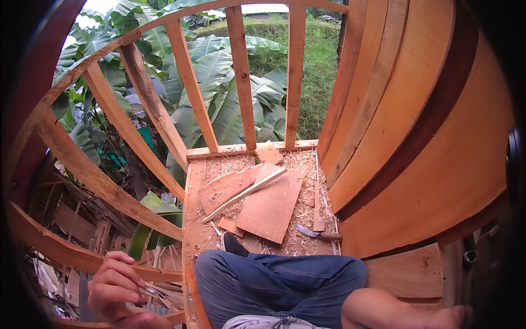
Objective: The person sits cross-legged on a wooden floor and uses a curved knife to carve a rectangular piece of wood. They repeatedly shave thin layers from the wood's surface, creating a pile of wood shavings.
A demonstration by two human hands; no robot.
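My left hand [118,288] is raised at the lower left, in front of the wooden railing [66,247]. Its fingers are bent loosely and apart, and nothing shows between them. At the lower right my right forearm reaches out sideways; my right hand [459,318] lies at the dark rim, its fingers hidden. Before my crossed legs, a flat board [272,211] rests on the floor beside a split wood piece [227,189]. A pale thin stick [246,193] lies across them. To their right is a knife [309,231] with a curved blade, apart from both hands.
Wood shavings [300,162] cover much of the plank floor. Upright slats [241,77] close off the far and left sides, with banana leaves beyond. A wooden plank wall [405,181] rises on the right, above a loose board [405,271]. Scrap wood lies below, left.
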